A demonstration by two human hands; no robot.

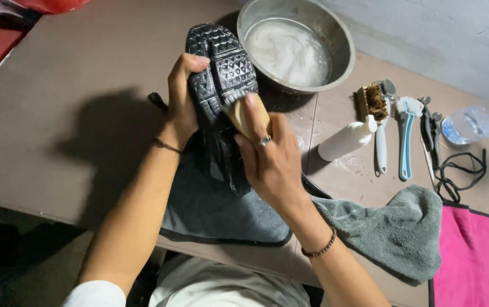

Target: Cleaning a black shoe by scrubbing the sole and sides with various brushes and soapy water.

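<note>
The right hand (270, 159) hides most of the wooden brush (248, 116); its bristles are unseen.

A brown table (57, 113) is carrying everything. A metal bowl (344, 54) of soapy water is sitting at its far edge. A white bottle (344, 142), a wooden brush (371, 101), two toothbrushes (406, 136), black laces (454, 170) and a clear lid (471, 124) are lying to the right. A grey towel (392, 227) and a pink cloth (474, 256) are lying along the near edge.
</note>
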